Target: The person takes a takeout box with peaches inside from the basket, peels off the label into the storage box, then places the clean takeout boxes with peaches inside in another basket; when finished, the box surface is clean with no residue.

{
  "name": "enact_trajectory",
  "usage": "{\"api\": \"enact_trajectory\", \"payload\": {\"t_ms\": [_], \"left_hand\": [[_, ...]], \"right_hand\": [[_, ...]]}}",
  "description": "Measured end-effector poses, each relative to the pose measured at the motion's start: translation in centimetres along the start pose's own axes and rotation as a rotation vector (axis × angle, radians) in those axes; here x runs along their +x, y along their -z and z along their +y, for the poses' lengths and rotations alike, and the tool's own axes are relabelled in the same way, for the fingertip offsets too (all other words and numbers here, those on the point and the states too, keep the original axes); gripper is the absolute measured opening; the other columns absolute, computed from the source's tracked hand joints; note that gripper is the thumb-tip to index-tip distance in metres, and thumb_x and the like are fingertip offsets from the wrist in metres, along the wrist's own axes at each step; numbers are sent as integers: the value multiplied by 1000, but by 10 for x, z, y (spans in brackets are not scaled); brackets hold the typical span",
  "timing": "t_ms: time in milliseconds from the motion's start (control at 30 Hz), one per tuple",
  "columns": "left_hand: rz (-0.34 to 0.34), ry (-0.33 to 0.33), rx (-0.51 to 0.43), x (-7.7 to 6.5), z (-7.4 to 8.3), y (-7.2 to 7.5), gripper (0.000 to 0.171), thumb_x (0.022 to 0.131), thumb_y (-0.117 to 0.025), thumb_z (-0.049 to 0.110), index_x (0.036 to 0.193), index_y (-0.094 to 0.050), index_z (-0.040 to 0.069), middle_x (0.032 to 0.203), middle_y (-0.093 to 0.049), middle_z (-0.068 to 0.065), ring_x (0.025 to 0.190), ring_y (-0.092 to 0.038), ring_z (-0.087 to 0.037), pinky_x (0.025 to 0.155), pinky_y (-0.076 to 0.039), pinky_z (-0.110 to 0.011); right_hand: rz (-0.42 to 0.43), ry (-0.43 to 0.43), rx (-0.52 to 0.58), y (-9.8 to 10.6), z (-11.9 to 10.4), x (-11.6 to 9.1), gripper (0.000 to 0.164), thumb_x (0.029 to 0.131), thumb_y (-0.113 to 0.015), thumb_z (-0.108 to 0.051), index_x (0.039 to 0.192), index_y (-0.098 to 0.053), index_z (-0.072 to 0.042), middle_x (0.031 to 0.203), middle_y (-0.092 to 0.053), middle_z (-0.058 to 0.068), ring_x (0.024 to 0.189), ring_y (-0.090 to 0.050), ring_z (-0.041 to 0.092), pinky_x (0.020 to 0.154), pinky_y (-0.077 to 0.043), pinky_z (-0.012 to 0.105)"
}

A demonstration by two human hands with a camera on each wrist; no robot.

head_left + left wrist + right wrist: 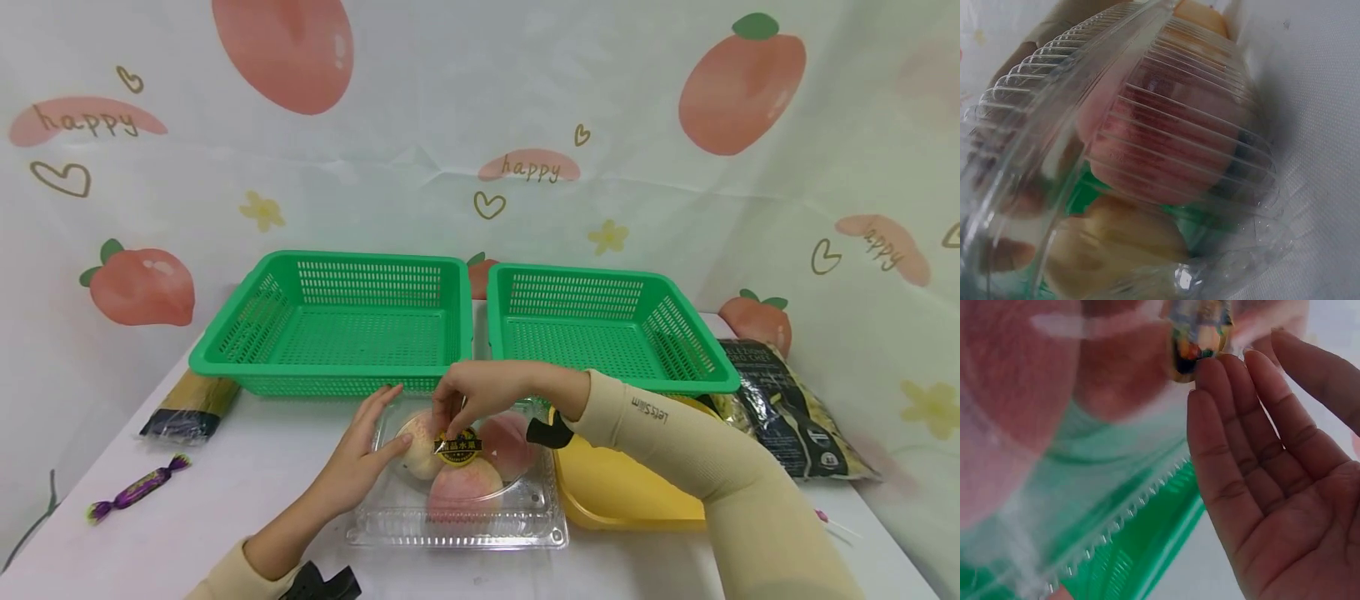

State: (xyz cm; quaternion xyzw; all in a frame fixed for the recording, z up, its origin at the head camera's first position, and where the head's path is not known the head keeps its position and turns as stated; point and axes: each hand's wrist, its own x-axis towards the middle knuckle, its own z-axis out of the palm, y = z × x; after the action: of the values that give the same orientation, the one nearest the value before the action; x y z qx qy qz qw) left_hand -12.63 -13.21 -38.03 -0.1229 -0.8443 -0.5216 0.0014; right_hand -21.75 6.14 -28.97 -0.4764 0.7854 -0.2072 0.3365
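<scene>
A clear plastic clamshell box [390,532] with a closed-looking lid stands on the table, and three pink and pale peaches [465,492] show through it. A black and gold round sticker [459,450] lies on top of the lid. My right hand [487,392] reaches over the box, its fingertips touching the sticker; the right wrist view shows those fingers [1216,444] nearly straight, with the thumb apart. Along the box's left side rests my left hand [360,462], fingers extended and thumb on the lid. In the left wrist view, ribbed plastic and peaches [1166,137] fill most of the picture.
Two green baskets [360,379] [600,379] stand behind the box. A yellow tray [630,492] is just right of it, under the right forearm. A purple wrapped candy [138,489] and a packet [191,408] lie left; a black bag [787,417] and a lollipop [832,523] lie right.
</scene>
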Motion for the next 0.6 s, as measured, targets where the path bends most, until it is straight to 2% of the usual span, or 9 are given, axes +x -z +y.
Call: {"api": "enact_trajectory", "payload": {"t_ms": [300,600], "left_hand": [[-12,14,-3,0,-2,0,61,94,-55,22,147,-26,11,154,-12,-21,140,-9,-46,104,-15,-71],[-12,18,-2,0,-1,0,61,94,-55,22,146,-26,11,154,-12,-21,140,-8,-46,104,-14,-71]], "right_hand": [[14,-21,27,-5,2,11,10,83,-66,-1,93,-68,-1,89,-69,7,76,-60,2,72,-52,16],[47,-39,-49,-6,5,14,10,81,-67,3,90,-68,-2,84,-67,8,73,-58,3,70,-51,15]]}}
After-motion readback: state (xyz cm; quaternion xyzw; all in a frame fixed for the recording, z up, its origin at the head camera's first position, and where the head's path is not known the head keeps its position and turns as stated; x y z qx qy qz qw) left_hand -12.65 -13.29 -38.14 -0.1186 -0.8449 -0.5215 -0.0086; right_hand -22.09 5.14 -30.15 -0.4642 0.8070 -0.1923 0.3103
